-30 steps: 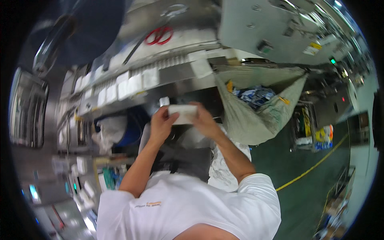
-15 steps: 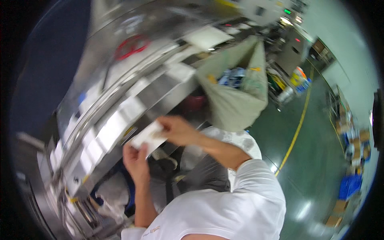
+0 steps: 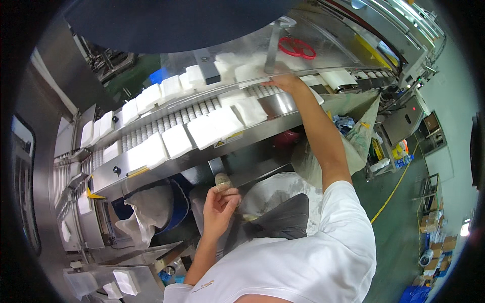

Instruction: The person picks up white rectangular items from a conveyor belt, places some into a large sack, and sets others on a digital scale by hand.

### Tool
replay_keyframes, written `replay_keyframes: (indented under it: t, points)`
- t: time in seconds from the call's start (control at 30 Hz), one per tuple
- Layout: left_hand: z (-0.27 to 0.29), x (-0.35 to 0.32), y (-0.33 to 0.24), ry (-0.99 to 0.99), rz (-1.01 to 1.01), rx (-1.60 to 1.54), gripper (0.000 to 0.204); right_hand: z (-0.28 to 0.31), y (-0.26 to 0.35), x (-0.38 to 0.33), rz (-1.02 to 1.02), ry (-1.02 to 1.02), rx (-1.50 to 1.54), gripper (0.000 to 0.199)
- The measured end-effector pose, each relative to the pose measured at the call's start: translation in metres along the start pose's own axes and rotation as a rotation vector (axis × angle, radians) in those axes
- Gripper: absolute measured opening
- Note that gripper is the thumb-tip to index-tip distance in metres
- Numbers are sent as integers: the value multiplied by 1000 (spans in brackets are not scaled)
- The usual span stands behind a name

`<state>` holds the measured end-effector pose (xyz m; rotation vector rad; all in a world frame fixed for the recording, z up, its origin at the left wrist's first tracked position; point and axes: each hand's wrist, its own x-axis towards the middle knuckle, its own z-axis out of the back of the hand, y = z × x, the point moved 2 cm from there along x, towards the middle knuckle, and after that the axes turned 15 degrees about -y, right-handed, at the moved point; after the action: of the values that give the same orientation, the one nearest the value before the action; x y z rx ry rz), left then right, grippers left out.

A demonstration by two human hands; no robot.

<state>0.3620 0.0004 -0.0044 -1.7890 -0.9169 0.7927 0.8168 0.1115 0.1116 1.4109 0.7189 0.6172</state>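
My right arm reaches across a roller conveyor (image 3: 174, 117). At its end my right hand (image 3: 284, 82) has its fingers stretched out over the rollers, close to white packs that look like folded tissues. My left hand (image 3: 221, 204) hangs in front of the conveyor with loosely curled fingers, and I see nothing in them. A row of the white packs (image 3: 214, 126) lies along the near metal edge of the conveyor. More packs (image 3: 148, 98) stand in a row on its far side, beside a clear cover (image 3: 323, 48).
An open pale sack (image 3: 361, 134) with blue scraps in it stands right of the conveyor. A blue container with a whitish bag (image 3: 151, 212) sits below the conveyor at left. Red-handled scissors (image 3: 297, 48) lie on the clear cover. A dark panel (image 3: 177, 22) hangs overhead.
Half a second ago both hands held a white pack low in front of the conveyor. Now the right hand is out over the rollers and the left is apart from it. The view has turned.
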Motion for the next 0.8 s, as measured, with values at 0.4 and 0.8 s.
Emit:
replay_keyframes:
  t: [0.4, 0.8]
  points:
    - [23, -6, -9, 11, 10, 78, 43, -15, -32, 4, 756, -202, -1111, 39]
    - [27, 30, -65, 202, -272, 356, 41, -41, -62, -131, 1118, 205, -1304, 99]
